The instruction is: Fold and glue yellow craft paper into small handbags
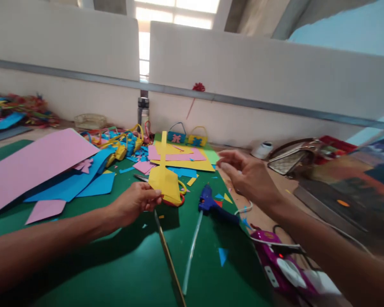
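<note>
My left hand (131,204) pinches the lower edge of a yellow folded paper or foam bag (163,181) between thumb and fingers. A narrow yellow strip stands up from the bag. Behind the bag lie scissors (141,177), mostly hidden. My right hand (251,177) is raised over the table's right edge, fingers bent and thumb apart, with nothing visible in it. Between the hands, a blue glue gun (207,201) lies on the green mat (128,264), a clear glue stick (193,249) sticking out of its back. Nearer me lies a long, thin, brass-coloured strip (169,258).
Large pink (41,170) and blue sheets (96,184) lie left. Finished small bags, one blue (176,137) and one yellow (197,141), stand at the back beside stacked sheets (185,155). A purple power strip (269,256) with cords and a handbag (291,157) are right.
</note>
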A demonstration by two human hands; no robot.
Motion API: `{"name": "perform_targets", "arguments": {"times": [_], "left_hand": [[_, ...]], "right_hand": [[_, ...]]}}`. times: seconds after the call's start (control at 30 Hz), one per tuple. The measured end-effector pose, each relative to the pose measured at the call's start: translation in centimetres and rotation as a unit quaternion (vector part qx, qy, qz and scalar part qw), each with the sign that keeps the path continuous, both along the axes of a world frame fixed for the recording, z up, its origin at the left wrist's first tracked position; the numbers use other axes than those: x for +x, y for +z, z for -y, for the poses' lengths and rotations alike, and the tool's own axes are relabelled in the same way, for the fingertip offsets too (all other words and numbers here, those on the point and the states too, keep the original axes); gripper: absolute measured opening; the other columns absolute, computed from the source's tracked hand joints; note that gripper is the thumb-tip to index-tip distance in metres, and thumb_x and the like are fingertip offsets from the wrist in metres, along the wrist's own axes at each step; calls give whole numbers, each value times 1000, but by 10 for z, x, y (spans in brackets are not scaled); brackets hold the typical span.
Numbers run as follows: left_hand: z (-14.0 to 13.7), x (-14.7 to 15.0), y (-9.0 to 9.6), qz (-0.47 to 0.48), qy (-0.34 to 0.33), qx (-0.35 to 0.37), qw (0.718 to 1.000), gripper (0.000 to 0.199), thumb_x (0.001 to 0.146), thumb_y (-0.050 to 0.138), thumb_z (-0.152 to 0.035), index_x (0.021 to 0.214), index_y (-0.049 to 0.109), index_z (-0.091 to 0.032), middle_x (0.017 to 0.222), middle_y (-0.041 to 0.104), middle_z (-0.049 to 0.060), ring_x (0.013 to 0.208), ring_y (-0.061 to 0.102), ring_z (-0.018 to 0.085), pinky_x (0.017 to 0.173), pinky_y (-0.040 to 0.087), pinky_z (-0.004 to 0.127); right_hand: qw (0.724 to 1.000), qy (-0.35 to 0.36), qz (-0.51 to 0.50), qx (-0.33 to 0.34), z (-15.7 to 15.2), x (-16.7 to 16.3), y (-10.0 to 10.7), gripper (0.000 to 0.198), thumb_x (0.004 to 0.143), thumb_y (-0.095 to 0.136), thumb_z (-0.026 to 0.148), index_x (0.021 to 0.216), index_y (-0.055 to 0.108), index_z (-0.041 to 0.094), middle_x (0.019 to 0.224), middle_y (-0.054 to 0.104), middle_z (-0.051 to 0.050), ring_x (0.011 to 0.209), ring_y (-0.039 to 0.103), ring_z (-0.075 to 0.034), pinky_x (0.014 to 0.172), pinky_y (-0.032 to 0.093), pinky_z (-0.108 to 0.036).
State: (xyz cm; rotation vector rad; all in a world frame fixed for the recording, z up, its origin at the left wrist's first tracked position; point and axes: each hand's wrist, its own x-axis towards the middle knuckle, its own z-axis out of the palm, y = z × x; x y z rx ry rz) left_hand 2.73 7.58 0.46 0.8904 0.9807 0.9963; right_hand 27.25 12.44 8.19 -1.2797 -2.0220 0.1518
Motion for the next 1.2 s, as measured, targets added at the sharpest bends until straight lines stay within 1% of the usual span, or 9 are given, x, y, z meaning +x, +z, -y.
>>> {"name": "perform_targets", "arguments": {"times": [0.13, 0.23, 0.33, 0.47, 0.8, 0.93, 1.03, 1.1, 1.2], "left_hand": [[27, -14, -3, -38, 13, 20, 999, 17, 60, 66, -26, 57, 57, -12, 54, 55, 0, 42, 39, 5, 44, 28, 20], [44, -22, -8, -72, 25, 37, 996, 15, 62, 63, -25, 56, 57, -13, 54, 56, 0, 43, 39, 6, 44, 29, 21], [55, -24, -14, -95, 28, 47, 994, 13, 63, 60, -22, 54, 56, -13, 53, 55, 0, 45, 42, 7, 46, 30, 21], [58, -23, -22, -117, -17, 51, 992, 10, 63, 55, -19, 55, 55, -13, 51, 51, -1, 44, 39, 6, 45, 28, 22], [55, -24, -24, -175, -53, 59, 981, 11, 65, 54, -21, 56, 53, -14, 50, 47, -3, 40, 35, 6, 41, 24, 21], [53, -24, -23, -166, -41, 123, 978, 12, 69, 52, -22, 69, 60, -13, 56, 51, -2, 45, 38, 7, 44, 30, 20], [51, -28, -20, -182, -33, 204, 961, 20, 74, 51, -22, 87, 63, -14, 77, 61, 3, 66, 53, 12, 60, 42, 22], [51, -33, -16, -217, -42, 275, 936, 22, 76, 50, -22, 92, 64, -16, 92, 62, 5, 84, 55, 17, 74, 43, 27], [52, -42, -9, -285, -76, 367, 882, 21, 77, 50, -23, 88, 65, -17, 104, 57, 6, 98, 51, 22, 86, 40, 31]], "right_hand": [[988, 132, -35, -75, 65, -63, -23, 12, 79, 52, 20, 78, 64, 20, 75, 68, 0, 67, 62, -14, 62, 48, -26], [980, 171, -37, -98, 88, -86, -47, 13, 80, 51, 16, 75, 63, 19, 75, 68, 0, 69, 62, -14, 64, 47, -26], [982, 175, -38, -63, 93, -95, -65, 12, 80, 51, 15, 76, 61, 18, 76, 66, -2, 70, 61, -15, 65, 45, -26], [984, 175, -24, -28, 91, -98, -80, 11, 81, 50, 16, 76, 60, 18, 76, 63, -4, 73, 57, -16, 67, 43, -28], [983, 168, 74, -3, 89, -101, -97, 13, 80, 50, 17, 69, 55, 18, 68, 58, -2, 69, 49, -16, 75, 34, -34], [983, 165, 78, 23, 90, -101, -95, 13, 81, 49, 17, 70, 54, 18, 71, 59, -2, 73, 50, -17, 78, 33, -37], [987, 151, 26, 41, 86, -97, -93, 6, 80, 51, 17, 75, 54, 19, 77, 59, -4, 81, 52, -19, 80, 35, -38], [991, 123, -30, 45, 81, -93, -90, 5, 78, 54, 18, 83, 53, 20, 87, 59, -6, 89, 52, -21, 82, 38, -38], [991, 71, -109, 29, 73, -85, -83, 26, 73, 60, 21, 98, 51, 20, 103, 56, -8, 99, 51, -23, 86, 40, -40]]}}
